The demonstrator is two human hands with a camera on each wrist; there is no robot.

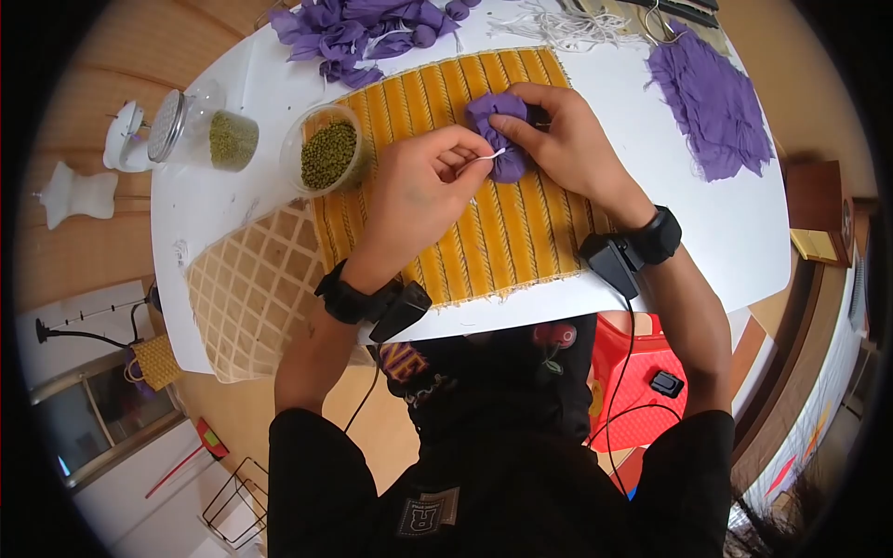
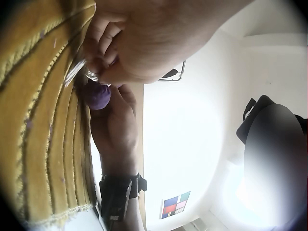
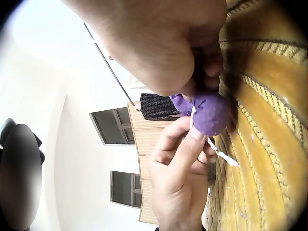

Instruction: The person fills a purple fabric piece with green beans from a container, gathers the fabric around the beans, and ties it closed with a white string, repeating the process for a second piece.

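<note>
Over the striped yellow mat [image 1: 437,251], my right hand [image 1: 572,144] grips a bundle of purple cloth [image 1: 509,170], thumb on top. Its lower part bulges into a smooth round ball [image 3: 211,114], with loose cloth gathered above it in the right wrist view. My left hand [image 1: 419,186] pinches a white string [image 1: 493,155] right at the bundle, thumb against forefinger. That string runs along the gathered neck, and a loose white end [image 3: 226,158] hangs past the ball. The fingers of my right hand partly hide the cloth.
A clear tub of green beans [image 1: 327,153] stands left of the mat, beside a lidded jar [image 1: 233,139] of the same. Purple cloth scraps [image 1: 363,33] and white strings [image 1: 581,28] lie at the back. More purple cloth [image 1: 712,102] lies at right.
</note>
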